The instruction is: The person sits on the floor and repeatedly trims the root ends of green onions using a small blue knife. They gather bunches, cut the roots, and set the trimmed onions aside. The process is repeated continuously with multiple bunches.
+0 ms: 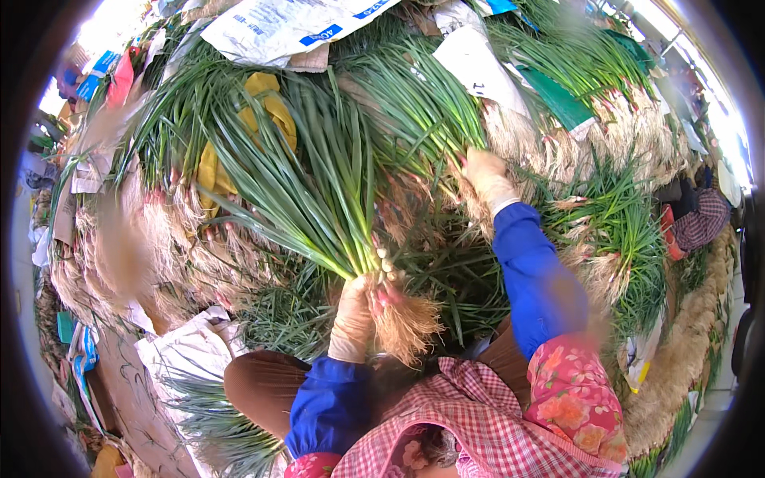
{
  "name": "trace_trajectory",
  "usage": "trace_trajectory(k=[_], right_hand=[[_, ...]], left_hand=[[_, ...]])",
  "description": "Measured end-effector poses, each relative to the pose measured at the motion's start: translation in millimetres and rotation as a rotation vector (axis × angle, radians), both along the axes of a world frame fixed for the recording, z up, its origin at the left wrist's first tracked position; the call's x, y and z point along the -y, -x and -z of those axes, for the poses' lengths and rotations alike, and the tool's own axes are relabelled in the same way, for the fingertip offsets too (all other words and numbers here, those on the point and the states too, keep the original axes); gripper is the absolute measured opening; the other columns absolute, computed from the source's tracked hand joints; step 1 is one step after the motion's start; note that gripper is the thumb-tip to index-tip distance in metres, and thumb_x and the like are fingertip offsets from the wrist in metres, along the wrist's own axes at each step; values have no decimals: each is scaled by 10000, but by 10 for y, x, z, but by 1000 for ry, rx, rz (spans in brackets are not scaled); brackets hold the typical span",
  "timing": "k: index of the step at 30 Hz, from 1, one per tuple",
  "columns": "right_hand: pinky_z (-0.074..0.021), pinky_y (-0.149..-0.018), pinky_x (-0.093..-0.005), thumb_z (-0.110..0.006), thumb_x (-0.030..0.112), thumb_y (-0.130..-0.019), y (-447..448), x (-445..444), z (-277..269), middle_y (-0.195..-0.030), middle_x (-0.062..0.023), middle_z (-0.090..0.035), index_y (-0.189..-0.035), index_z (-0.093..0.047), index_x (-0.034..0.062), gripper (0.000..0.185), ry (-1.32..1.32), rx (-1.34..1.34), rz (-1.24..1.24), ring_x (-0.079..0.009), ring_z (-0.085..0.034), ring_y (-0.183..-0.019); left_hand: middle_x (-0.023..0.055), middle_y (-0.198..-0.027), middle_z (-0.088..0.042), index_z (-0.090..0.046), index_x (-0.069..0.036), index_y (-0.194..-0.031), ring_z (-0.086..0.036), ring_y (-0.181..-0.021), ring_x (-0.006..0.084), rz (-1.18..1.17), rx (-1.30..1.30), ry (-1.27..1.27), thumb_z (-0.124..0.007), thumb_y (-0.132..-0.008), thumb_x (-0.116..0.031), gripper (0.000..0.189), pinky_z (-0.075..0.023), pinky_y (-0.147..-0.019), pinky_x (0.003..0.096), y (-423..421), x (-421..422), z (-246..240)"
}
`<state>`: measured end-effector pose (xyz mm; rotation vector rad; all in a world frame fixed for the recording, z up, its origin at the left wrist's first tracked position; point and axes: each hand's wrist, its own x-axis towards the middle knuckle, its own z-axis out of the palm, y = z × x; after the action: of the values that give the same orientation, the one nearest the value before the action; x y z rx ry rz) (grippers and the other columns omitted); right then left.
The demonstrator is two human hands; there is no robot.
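Observation:
My left hand (pixel 354 302), in a pale glove, is closed around a bundle of green onion plants (pixel 346 221) at the lower centre. Their long green leaves fan up and left, while pinkish-white bases and stringy tan roots (pixel 409 325) hang to the right of the hand. Farther up and right, my right hand (pixel 484 170), gloved too, grips other green onion plants (pixel 436 113) near their reddish bases, within a heap of bundles. Its fingertips are partly hidden. Blue sleeve covers reach over both forearms.
Rooted bundles (pixel 161 221) lie in heaps at left and upper right. Printed white sacks (pixel 287 30) and a yellow cloth or sack (pixel 218 170) rest among them. Loose leaves (pixel 287 322) lie before my knees, with a white sack (pixel 191 346) at lower left. Another person (pixel 696 221) sits at far right.

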<state>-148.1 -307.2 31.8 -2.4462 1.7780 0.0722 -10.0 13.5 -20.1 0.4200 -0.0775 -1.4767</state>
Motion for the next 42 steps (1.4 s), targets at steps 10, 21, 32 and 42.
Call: trace_trajectory(k=[10,21,32,42], right_hand=[[-489,-612,-314,-606,287,-913,212,-69,-635,-858,-69,-696,-1012,-676,92,230,-69,593,-1,-148,-640,-740],[-454,-552,-236,-628,280,-960,344,-2109,-153,-731,6,-632,-1024,-700,33,265,-759,718,4,-79,-532,-604],[-535,-626,-407,-619,213,-810,-49,-2084,701,-790,-170,-676,-840,-699,38,195,14,535,-353,-337,-648,-651],[-492,-772,-479,-609,395,-897,779,-154,8,-896,-154,-707,-980,-694,93,325,12,265,188,-373,-664,-860]], left_hand=[[171,-1013,-663,-450,66,-1316,-693,-701,274,-22,105,-6,-668,-841,-142,562,-509,-997,407,-17,-1,-160],[147,-880,-704,-617,45,-1104,-667,-599,175,96,335,-198,-638,-905,-280,381,-535,-464,242,116,59,78],[132,-681,-675,-655,57,-970,-577,-430,141,158,692,-276,-582,-871,-208,292,-406,-353,186,82,-41,-275],[117,-858,-640,-538,27,-1175,-669,-706,234,-2,275,-145,-684,-811,-89,410,-555,-481,290,-102,-117,-520]])
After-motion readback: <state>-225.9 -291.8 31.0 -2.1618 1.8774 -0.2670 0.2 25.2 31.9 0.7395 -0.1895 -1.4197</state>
